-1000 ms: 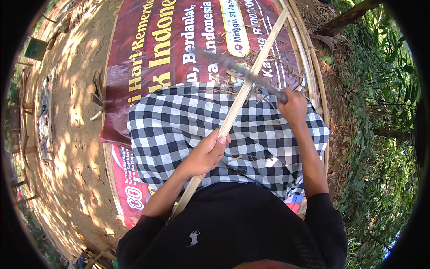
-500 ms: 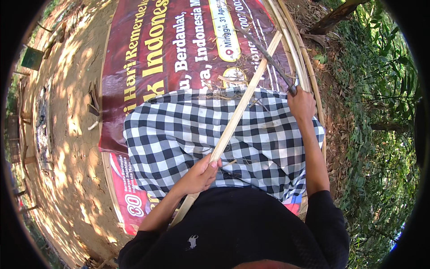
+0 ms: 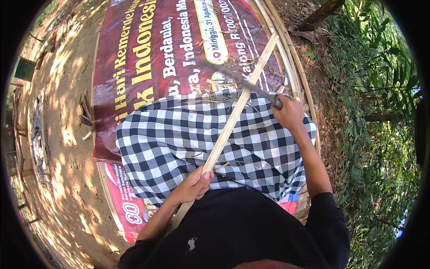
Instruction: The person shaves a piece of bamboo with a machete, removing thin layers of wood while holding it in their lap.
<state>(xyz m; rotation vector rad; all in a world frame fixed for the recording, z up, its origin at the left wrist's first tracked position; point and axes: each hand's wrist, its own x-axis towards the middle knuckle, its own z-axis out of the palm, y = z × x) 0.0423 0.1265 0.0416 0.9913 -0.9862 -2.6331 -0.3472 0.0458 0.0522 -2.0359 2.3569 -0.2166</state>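
Note:
A long pale bamboo strip (image 3: 228, 127) slants across my lap from lower left to upper right. My left hand (image 3: 193, 184) is closed around its lower part, close to my body. My right hand (image 3: 289, 112) is closed on the handle of a long dark-bladed knife (image 3: 230, 75). Its blade crosses the strip in its upper half and is slightly blurred; whether the edge touches the wood I cannot tell. Beneath both hands a black-and-white checked cloth (image 3: 179, 134) covers my legs. Thin shavings (image 3: 217, 95) lie at the cloth's far edge.
A dark red printed banner (image 3: 134, 54) is spread under me, with bamboo poles (image 3: 298, 62) along its right side. Bare earth (image 3: 62, 157) extends on the left. Green plants (image 3: 380, 179) and a wooden post (image 3: 320, 15) stand to the right.
My right hand and the knife have moved left and slightly nearer, the blade crossing the strip lower down. My left hand keeps its hold on the strip. The whole view has shifted a little.

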